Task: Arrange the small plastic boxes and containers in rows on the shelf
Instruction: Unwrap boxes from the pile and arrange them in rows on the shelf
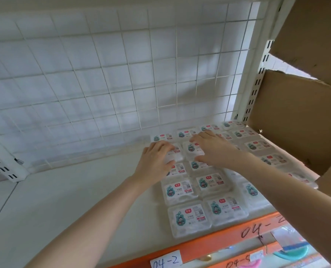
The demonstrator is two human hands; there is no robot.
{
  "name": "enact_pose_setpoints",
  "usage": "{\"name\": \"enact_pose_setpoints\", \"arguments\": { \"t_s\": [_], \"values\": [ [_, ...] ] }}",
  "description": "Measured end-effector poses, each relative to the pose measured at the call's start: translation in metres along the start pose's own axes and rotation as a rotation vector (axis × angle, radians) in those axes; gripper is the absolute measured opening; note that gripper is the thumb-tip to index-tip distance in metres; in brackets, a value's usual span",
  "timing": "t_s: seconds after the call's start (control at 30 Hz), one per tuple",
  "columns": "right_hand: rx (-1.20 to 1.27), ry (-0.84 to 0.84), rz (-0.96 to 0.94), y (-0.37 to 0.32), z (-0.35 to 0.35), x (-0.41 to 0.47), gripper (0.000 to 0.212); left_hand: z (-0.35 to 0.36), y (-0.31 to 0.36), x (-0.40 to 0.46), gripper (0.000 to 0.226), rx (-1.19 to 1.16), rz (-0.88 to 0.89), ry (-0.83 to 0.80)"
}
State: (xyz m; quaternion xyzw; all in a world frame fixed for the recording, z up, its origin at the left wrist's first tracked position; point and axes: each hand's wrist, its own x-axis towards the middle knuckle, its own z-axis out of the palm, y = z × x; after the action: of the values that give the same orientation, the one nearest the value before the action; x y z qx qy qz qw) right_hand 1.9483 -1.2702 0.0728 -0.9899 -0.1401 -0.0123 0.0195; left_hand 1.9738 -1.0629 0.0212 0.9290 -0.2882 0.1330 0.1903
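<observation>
Where the white shelf [64, 190] meets the wire-grid back panel [122, 74], its left part is bare surface and its right part carries clear plastic boxes [189, 219] laid flat in rows running front to back, each with a white label bearing a cartoon figure and a red mark. To the right, a brown cardboard carton [296, 117] overhangs the outermost row. Along the front runs an orange shelf beam [209, 246], with a white tag reading "04-2" [165, 261] and further handwritten marking on the beam.

Both hands reach to the back of the rows. Left hand [155, 161]: fingers curled over the top of one box [175, 154] in the second row from the back, thumb at its near edge. Right hand [213, 147]: fingers spread and bent over the adjacent box [192, 149], thumb at its near edge, fingertips reaching toward the back row. The two hands sit side by side, near each other without touching.
</observation>
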Motion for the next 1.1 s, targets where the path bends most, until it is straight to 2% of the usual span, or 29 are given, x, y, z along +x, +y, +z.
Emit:
{"name": "enact_pose_setpoints", "arguments": {
  "t_s": [0.3,0.73,0.9,1.1],
  "values": [
    [0.100,-0.008,-0.018,0.004,0.009,0.003,0.054,0.002,0.007,0.004,0.038,0.089,-0.035,-0.022],
    [0.007,0.042,0.016,-0.008,0.015,0.005,0.048,-0.005,0.007,-0.004,0.036,0.070,-0.041,-0.025],
    [0.035,0.147,-0.022,-0.035,0.006,0.009,0.038,-0.018,0.001,-0.013,0.032,0.046,-0.045,0.023],
    [0.122,0.141,-0.081,-0.103,0.000,0.034,0.029,-0.054,-0.043,-0.061,0.024,0.022,-0.154,0.107]
  ]
}}
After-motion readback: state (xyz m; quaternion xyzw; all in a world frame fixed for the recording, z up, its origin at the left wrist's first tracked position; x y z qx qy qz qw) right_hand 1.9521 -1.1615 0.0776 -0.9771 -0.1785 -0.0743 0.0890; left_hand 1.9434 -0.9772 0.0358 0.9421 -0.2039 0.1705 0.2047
